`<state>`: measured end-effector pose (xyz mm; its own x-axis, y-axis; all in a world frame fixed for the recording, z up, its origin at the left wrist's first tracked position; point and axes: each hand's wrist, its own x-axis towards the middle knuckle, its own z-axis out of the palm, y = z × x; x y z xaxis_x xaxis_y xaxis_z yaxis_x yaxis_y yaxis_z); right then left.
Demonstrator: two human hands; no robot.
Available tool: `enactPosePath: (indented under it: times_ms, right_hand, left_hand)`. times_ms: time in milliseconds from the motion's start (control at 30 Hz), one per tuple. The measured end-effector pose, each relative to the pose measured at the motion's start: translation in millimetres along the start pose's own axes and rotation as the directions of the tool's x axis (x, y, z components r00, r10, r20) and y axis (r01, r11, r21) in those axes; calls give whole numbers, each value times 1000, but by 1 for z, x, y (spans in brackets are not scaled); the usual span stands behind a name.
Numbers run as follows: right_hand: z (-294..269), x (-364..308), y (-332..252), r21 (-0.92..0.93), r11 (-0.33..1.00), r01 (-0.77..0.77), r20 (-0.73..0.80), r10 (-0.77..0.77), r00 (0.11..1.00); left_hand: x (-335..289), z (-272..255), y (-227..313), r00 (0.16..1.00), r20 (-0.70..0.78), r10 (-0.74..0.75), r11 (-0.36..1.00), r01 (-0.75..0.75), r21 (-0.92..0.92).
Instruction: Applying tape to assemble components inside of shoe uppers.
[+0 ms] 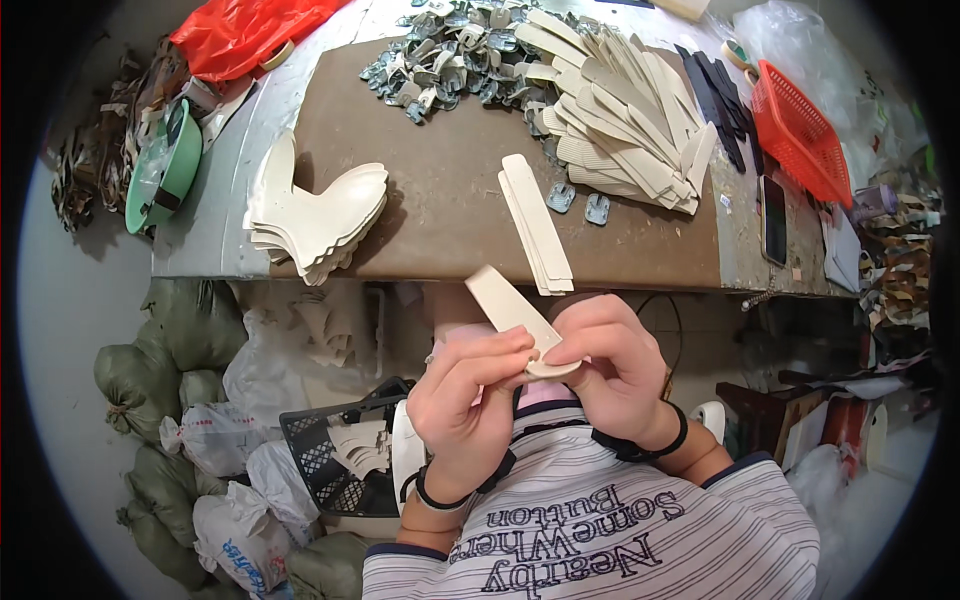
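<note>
Both of my hands grip one cream strap-shaped piece (pixel 510 302) in front of my chest, just off the table's near edge. My left hand (pixel 468 395) pinches its lower end from the left. From the right, my right hand (pixel 612 365) presses its thumb on the rounded end. The strap's other end points up and away to the left. Just beyond it, a small stack of similar cream strips (pixel 536 225) lies at the table edge. Two small grey buckle-like pieces (pixel 597 208) are beside that stack. To the left sits a stack of curved cream leather-like pieces (pixel 318 213).
Across the table (pixel 440 190) are a heap of grey and cream buckle-like parts (pixel 455 55) and a pile of cream strips (pixel 635 120). A red basket (pixel 800 135) and a phone (pixel 773 220) are at right. A black crate (pixel 345 450) and several sacks (pixel 140 385) stand below left.
</note>
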<state>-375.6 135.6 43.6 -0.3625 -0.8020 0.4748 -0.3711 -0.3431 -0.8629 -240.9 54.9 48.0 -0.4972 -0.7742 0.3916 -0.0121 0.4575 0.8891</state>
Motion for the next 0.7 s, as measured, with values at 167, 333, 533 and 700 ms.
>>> enactPosePath:
  times_ms: [167,333,533,700]
  right_hand:
    - [-2,-3,-4,38,995,90,-112,-85,990]
    - [-6,-1,-9,-173,976,131,-25,-137,990]
    - [0,0,-8,-224,963,148,-68,-167,984]
    - [0,0,-10,-180,981,79,-98,-98,990]
  left_hand:
    - [-10,3,-2,980,125,-152,767,197,-611]
    - [2,-3,14,932,192,-307,655,354,-668]
    - [-6,-6,-3,944,196,-265,788,329,-521]
    - [-3,-2,-3,986,151,-75,898,133,-420]
